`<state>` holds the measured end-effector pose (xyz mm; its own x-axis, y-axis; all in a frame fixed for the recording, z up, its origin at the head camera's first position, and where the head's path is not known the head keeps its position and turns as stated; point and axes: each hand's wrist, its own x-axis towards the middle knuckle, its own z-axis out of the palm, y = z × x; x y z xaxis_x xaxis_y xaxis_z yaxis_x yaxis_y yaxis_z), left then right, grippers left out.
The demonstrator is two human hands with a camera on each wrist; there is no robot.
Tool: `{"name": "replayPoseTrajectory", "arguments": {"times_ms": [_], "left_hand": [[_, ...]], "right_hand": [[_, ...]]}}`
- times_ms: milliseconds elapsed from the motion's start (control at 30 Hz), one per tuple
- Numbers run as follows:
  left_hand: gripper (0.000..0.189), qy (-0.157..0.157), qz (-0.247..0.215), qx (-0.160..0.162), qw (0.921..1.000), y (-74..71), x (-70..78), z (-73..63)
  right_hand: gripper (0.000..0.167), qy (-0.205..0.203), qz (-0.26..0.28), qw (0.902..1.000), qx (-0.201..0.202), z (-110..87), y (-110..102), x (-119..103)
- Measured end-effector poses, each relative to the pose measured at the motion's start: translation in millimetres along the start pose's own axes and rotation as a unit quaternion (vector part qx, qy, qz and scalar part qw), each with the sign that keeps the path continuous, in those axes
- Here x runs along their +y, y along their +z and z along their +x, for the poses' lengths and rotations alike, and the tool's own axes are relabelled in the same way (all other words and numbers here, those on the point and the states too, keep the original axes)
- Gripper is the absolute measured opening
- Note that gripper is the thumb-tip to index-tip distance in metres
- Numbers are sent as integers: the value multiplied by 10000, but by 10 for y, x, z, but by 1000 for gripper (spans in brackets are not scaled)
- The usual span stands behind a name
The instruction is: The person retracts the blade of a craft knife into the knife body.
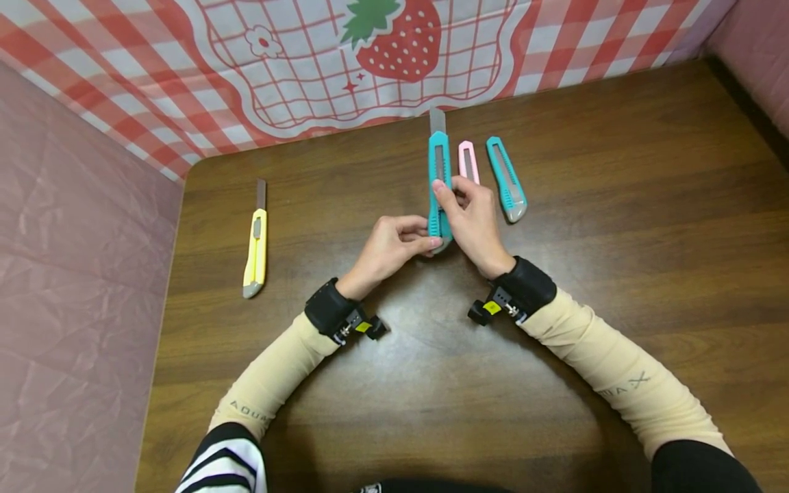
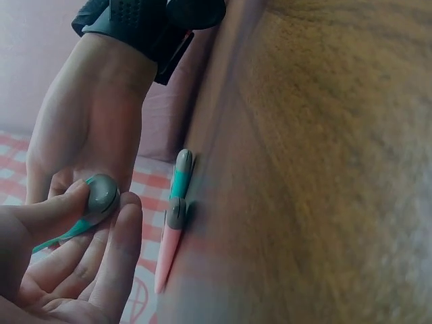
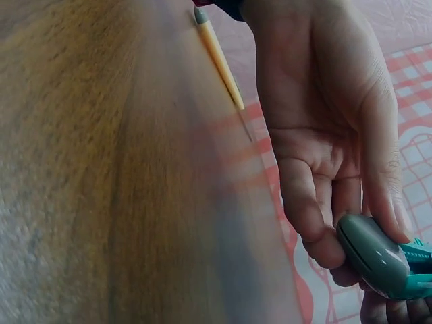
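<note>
The left hand [image 1: 394, 246] is pinching the grey end cap [image 2: 102, 194] of a large teal plastic utility knife [image 1: 440, 161], its metal blade [image 1: 437, 122] protruding; the right hand [image 1: 473, 220] is gripping its handle farther up, holding it above the wood-grain bench [image 1: 616, 198]. A slim yellow plastic cutter [image 1: 255, 253] is lying well left, blade extending. A pink plastic cutter [image 1: 467, 159] and a smaller-looking teal plastic cutter [image 1: 509, 183] are lying right, blades sitting inside; seemingly, half are awaiting handling.

Teal cutter [image 1: 439, 163] (blade [image 1: 437, 122] out) in both hands [image 1: 387, 248] [image 1: 474, 224]
</note>
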<state>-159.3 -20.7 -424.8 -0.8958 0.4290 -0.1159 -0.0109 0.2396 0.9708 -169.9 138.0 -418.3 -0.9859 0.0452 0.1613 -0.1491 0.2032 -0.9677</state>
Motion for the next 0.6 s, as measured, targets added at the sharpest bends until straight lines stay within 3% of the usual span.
{"name": "replayPoseTrajectory", "arguments": {"times_ms": [267, 600], "left_hand": [[19, 10, -656, -189, 9977, 13, -20, 8], [20, 1, -615, -247, 9978, 1, -15, 1]], "right_hand": [[33, -65, 108, 9997, 206, 2, -18, -6], [35, -95, 42, 9998, 168, 13, -27, -13]]}}
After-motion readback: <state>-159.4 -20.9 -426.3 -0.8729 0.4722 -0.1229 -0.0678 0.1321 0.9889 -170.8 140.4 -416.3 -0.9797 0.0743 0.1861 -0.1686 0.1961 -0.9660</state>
